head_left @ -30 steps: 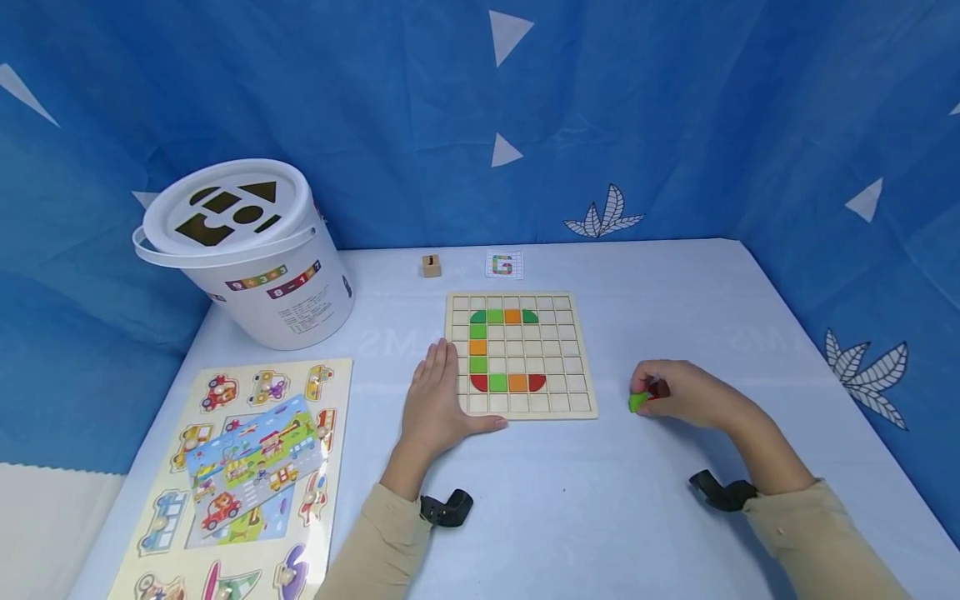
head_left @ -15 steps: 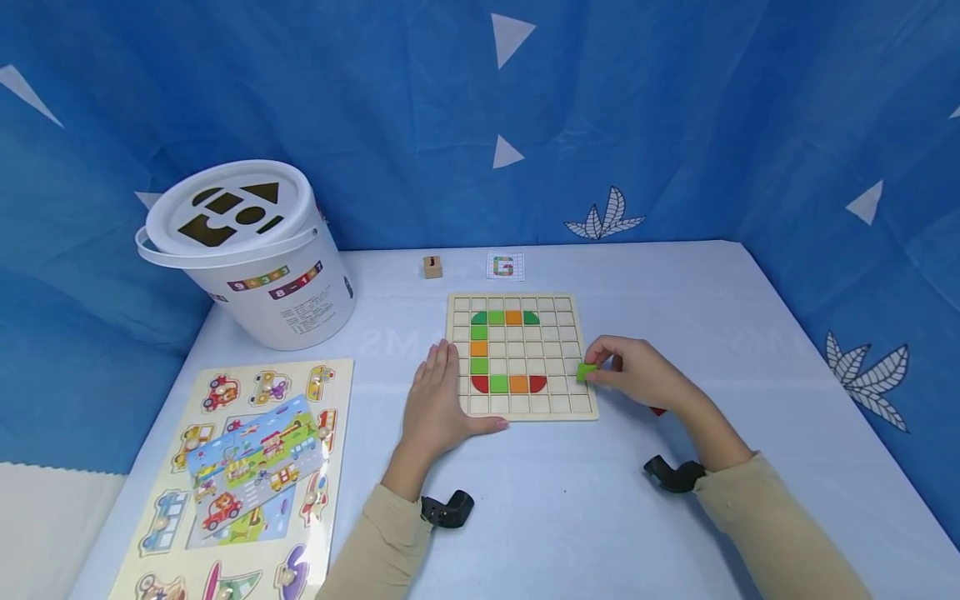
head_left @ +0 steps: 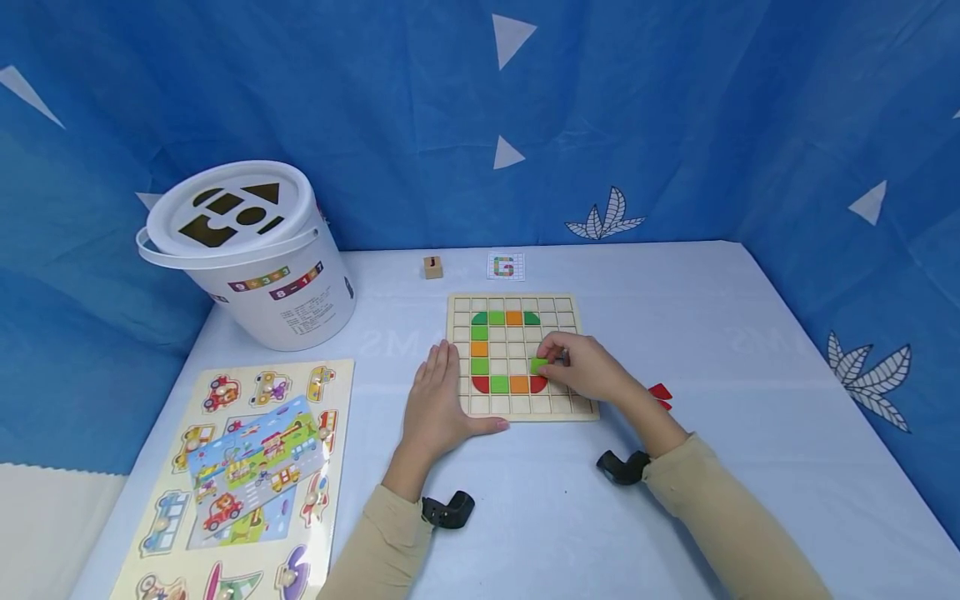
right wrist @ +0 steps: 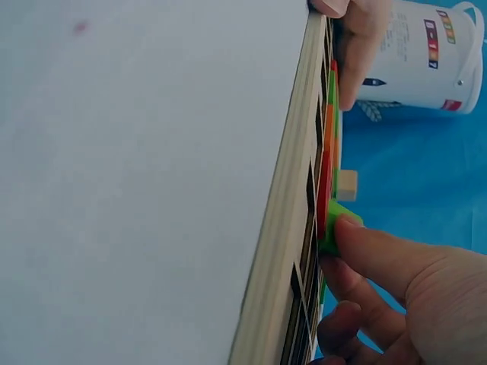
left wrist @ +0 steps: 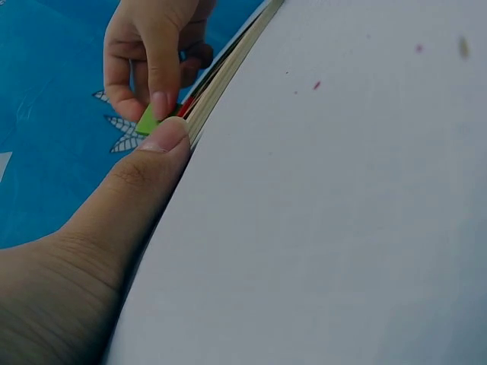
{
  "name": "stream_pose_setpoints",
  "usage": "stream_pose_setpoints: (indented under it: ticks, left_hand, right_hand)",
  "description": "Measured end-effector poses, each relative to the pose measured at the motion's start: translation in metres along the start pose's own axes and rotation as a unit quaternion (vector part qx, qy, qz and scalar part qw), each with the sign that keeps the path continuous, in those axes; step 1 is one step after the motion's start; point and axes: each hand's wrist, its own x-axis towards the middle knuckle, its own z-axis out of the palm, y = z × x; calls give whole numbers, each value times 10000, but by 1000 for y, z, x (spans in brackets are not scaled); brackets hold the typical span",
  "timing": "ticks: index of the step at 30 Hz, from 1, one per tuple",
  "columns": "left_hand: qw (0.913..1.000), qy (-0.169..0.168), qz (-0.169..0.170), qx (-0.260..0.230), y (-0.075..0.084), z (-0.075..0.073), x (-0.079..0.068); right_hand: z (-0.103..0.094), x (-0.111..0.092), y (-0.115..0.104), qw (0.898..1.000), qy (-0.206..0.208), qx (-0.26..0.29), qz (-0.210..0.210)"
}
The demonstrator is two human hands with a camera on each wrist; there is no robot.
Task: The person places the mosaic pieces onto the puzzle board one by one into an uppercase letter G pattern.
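Observation:
A wooden grid board (head_left: 525, 407) lies mid-table with green, orange and red tiles set in a C-like outline. My right hand (head_left: 588, 367) pinches a light green square tile (head_left: 537, 366) between thumb and fingers, just above the red corner tile (head_left: 537, 385) at the outline's lower right. In the right wrist view the green tile (right wrist: 332, 226) is tilted at the board's surface; whether it is seated in a cell I cannot tell. My left hand (head_left: 437, 408) rests with straight fingers along the board's left edge, its thumb (left wrist: 129, 182) at the front edge.
Two red pieces (head_left: 660, 395) lie right of the board, beside the right forearm. Behind the board are a small pattern card (head_left: 506, 266) and a wooden letter cube (head_left: 432, 267). A white lidded bucket (head_left: 300, 292) and a vehicle puzzle board (head_left: 330, 467) stand at left.
My right hand has carried the green tile leftward from the table at right to over the board. The red pieces it covered are now visible. My left hand stays in place.

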Motion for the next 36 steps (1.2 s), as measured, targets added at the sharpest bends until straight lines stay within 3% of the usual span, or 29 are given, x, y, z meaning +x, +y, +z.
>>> stream_pose_setpoints:
  ticks: [10,16,23,30,36]
  left_hand:
    - [10000,-62,3,9,1,-1,1]
    - [10000,10,33,-11,2,0,0]
    - [10000,36,23,-67,3,1,1]
    - [10000,-2,-1,-93,3,0,0]
    - [9999,15,-26,-96,2,0,0]
  right_hand:
    - [3,2,-6,9991,116,-400,62]
    - [-4,-4,-3,9985,-90,-529,-121]
    - [-30,-23,11,9989,-24,-473,5]
    - [-66,-50,44,9960,237,-762,397]
    - [-87,-74,71,9934,87,-871,740]
